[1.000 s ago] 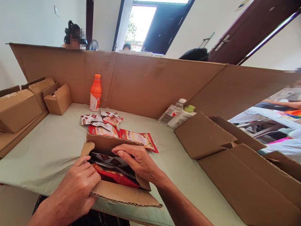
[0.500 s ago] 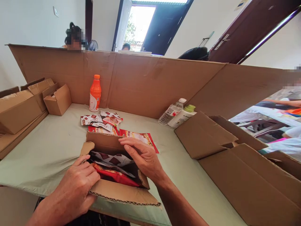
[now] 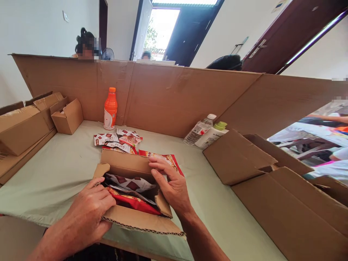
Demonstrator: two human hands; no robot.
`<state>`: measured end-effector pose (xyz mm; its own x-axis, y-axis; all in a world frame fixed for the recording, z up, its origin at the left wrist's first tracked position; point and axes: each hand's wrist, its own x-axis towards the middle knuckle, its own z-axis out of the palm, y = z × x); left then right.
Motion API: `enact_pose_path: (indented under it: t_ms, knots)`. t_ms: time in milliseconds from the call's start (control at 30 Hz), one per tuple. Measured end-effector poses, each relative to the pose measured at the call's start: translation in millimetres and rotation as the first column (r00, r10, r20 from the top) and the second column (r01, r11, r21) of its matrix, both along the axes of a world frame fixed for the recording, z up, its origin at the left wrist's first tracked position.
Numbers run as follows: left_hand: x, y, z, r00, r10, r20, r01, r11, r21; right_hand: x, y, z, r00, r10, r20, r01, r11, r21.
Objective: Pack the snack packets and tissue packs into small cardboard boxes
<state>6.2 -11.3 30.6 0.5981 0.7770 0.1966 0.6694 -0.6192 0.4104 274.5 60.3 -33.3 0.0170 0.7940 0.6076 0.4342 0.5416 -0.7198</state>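
Note:
A small cardboard box (image 3: 141,219) stands with its flaps up near the table's front edge. Inside lean a white snack packet with brown squares (image 3: 133,183) and a red packet (image 3: 136,205). My left hand (image 3: 91,208) grips the box's front left corner, fingers over the rim and thumb below the front flap. At the right end, my right hand (image 3: 172,185) is open beside the rim and right flap, its fingers stretched toward the back wall and holding nothing. Behind the box lie several snack packets (image 3: 106,139) and a red-edged packet (image 3: 160,157), partly hidden by my right hand.
An orange bottle (image 3: 110,110) stands before the cardboard screen (image 3: 163,98). A clear bottle (image 3: 199,129) and a white bottle with a green cap (image 3: 212,136) lean at the right. Cardboard boxes flank both sides (image 3: 24,127), (image 3: 288,206). People sit beyond the screen.
My right hand has shifted slightly right, away from the box's middle, uncovering more of the back wall and the right flap. My left hand stays on the corner.

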Motion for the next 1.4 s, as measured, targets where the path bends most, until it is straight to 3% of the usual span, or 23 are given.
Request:
enact_pose_path:
  t_ms: [333,633,933,1167,1400]
  knots:
    - [0,1,-1.5,0.999,-0.018,0.044,0.016,0.999,0.041,-4,-4,-1,0.995,0.095,0.038,-0.094,0.995,-0.01]
    - [-1,6,-4.2,0.992,-0.052,0.114,0.047,0.998,0.042,-3,-5,-2,0.99,0.08,0.114,-0.078,0.997,-0.017]
    - [-1,6,1.4,0.994,-0.036,0.107,0.044,0.996,-0.074,-2,-6,1,0.982,0.092,0.167,-0.092,0.996,-0.013]
    - [-1,11,2.4,0.987,-0.031,0.155,0.042,0.997,-0.064,-4,-6,4,0.97,0.101,0.221,-0.105,0.994,0.005]
    - [-4,18,7.1,0.976,-0.062,0.209,0.092,0.987,-0.135,-4,-7,5,0.959,0.117,0.257,-0.126,0.992,0.02]
